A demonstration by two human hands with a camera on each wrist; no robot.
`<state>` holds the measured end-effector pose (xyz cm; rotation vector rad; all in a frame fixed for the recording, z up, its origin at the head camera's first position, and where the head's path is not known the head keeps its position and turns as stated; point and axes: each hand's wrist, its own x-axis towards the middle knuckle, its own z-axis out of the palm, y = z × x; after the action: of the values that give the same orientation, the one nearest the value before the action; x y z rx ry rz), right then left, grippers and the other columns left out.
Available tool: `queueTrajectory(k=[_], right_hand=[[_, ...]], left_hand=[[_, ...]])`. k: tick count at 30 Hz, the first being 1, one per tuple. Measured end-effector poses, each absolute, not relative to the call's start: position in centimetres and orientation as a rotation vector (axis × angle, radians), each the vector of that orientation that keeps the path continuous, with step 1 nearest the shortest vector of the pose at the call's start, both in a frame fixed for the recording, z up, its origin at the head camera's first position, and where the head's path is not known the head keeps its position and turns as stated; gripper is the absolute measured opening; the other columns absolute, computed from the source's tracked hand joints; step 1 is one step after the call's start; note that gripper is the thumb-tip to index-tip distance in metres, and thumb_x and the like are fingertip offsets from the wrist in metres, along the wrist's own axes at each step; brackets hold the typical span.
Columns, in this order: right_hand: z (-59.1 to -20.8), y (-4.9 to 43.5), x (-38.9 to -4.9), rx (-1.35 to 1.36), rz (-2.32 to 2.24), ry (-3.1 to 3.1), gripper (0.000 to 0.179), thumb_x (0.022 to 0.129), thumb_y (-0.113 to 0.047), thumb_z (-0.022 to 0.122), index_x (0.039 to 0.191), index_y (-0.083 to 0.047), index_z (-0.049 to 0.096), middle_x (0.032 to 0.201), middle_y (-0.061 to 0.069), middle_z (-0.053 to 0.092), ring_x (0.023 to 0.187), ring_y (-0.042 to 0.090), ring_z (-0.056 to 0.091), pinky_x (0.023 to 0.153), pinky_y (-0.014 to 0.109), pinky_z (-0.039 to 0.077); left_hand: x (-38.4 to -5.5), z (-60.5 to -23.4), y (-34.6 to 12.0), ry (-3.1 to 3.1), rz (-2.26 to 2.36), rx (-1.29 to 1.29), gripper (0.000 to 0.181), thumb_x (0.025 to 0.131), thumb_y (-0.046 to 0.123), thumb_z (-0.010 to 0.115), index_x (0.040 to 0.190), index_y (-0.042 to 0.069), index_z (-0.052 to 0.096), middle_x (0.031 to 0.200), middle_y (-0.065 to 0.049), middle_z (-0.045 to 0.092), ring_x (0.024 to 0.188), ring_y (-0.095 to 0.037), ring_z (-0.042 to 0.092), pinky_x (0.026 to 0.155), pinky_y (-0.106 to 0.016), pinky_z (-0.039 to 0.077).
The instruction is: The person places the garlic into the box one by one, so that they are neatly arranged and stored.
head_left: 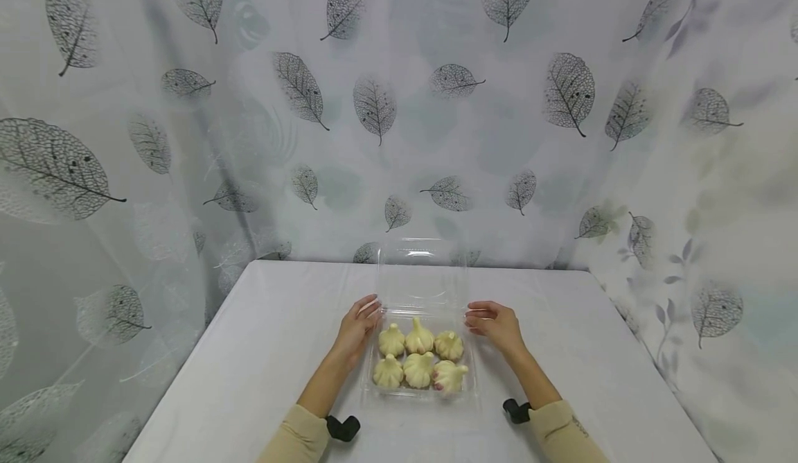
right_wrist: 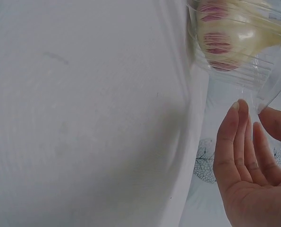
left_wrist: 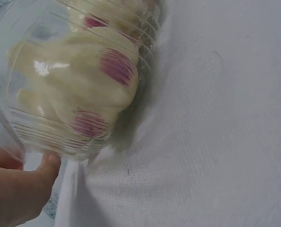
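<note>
A clear plastic clamshell container sits on the white table with its lid raised at the back. Several pale garlic bulbs lie in two rows in its base. Purple streaks mark the garlic bulbs seen through the ribbed wall in the left wrist view. My left hand is at the back left corner, thumb and a finger pinching the plastic edge. At the back right corner is my right hand. In the right wrist view its thumb touches the rim, while the other fingers extend loosely below the wall.
White cloth covers the table, whose far edge lies just behind the container. A leaf-printed curtain hangs behind and along both sides. Black wrist mounts stick out from the beige sleeves.
</note>
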<state>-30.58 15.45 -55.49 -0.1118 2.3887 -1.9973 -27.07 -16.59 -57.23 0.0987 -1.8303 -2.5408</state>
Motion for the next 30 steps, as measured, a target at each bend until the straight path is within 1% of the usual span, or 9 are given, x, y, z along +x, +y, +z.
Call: queueTrajectory(k=[5, 12, 18, 20, 23, 26, 30], right_hand=[[-55.65, 15.47, -30.7, -0.092, -1.993, 2.398, 0.032, 0.093, 0.001, 0.074, 0.124, 0.009, 0.067, 0.109, 0.023, 0.075, 0.091, 0.027, 0.077, 0.076, 0.031, 0.067], [-55.85, 15.48, -30.68, -0.096, -1.996, 2.393, 0.03, 0.094, 0.0, 0.074, 0.121, 0.01, 0.066, 0.106, 0.024, 0.075, 0.089, 0.03, 0.077, 0.076, 0.033, 0.067], [-55.71, 15.38, -30.52, -0.118, -2.008, 2.382, 0.032, 0.094, -0.001, 0.075, 0.122, 0.011, 0.064, 0.105, 0.024, 0.075, 0.093, 0.036, 0.077, 0.078, 0.036, 0.067], [-55.68, 15.38, -30.53, -0.113, -2.005, 2.386, 0.032, 0.094, -0.001, 0.075, 0.122, 0.011, 0.064, 0.105, 0.022, 0.076, 0.093, 0.036, 0.077, 0.078, 0.036, 0.067], [-55.72, 15.38, -30.54, -0.117, -1.998, 2.392, 0.029, 0.094, -0.001, 0.074, 0.12, 0.01, 0.065, 0.104, 0.022, 0.076, 0.091, 0.033, 0.077, 0.078, 0.036, 0.067], [-55.78, 15.36, -30.56, -0.118, -2.002, 2.389, 0.024, 0.094, 0.0, 0.074, 0.115, 0.008, 0.066, 0.103, 0.022, 0.076, 0.089, 0.031, 0.077, 0.076, 0.034, 0.067], [-55.94, 15.4, -30.62, -0.128, -2.001, 2.387, 0.018, 0.094, 0.001, 0.074, 0.11, 0.008, 0.067, 0.101, 0.024, 0.076, 0.088, 0.032, 0.077, 0.075, 0.034, 0.067]], left_hand=[[-27.01, -57.28, -16.43, -1.82, -2.549, 0.096, 0.048, 0.109, -0.003, 0.044, 0.156, -0.001, 0.037, 0.16, -0.032, 0.035, 0.147, -0.043, 0.041, 0.124, -0.047, 0.037], [-27.08, -57.21, -16.29, -1.781, -2.568, 0.137, 0.045, 0.108, -0.004, 0.046, 0.152, -0.001, 0.039, 0.157, -0.029, 0.042, 0.144, -0.04, 0.047, 0.122, -0.043, 0.041], [-27.09, -56.97, -16.37, -1.757, -2.576, 0.135, 0.04, 0.107, -0.007, 0.045, 0.147, -0.004, 0.039, 0.154, -0.03, 0.044, 0.143, -0.044, 0.046, 0.122, -0.046, 0.041], [-27.09, -56.92, -16.37, -1.757, -2.577, 0.131, 0.039, 0.107, -0.007, 0.044, 0.145, -0.005, 0.039, 0.154, -0.03, 0.044, 0.143, -0.044, 0.046, 0.122, -0.046, 0.041], [-27.1, -56.92, -16.32, -1.747, -2.581, 0.129, 0.034, 0.107, -0.007, 0.046, 0.141, -0.005, 0.04, 0.154, -0.031, 0.043, 0.142, -0.044, 0.048, 0.12, -0.045, 0.043], [-27.14, -57.0, -16.22, -1.735, -2.573, 0.134, 0.028, 0.106, -0.007, 0.049, 0.134, -0.007, 0.043, 0.152, -0.032, 0.045, 0.139, -0.042, 0.052, 0.117, -0.041, 0.047], [-27.19, -57.19, -16.17, -1.724, -2.574, 0.122, 0.024, 0.105, -0.009, 0.048, 0.128, -0.008, 0.043, 0.148, -0.034, 0.047, 0.134, -0.038, 0.056, 0.115, -0.037, 0.049]])
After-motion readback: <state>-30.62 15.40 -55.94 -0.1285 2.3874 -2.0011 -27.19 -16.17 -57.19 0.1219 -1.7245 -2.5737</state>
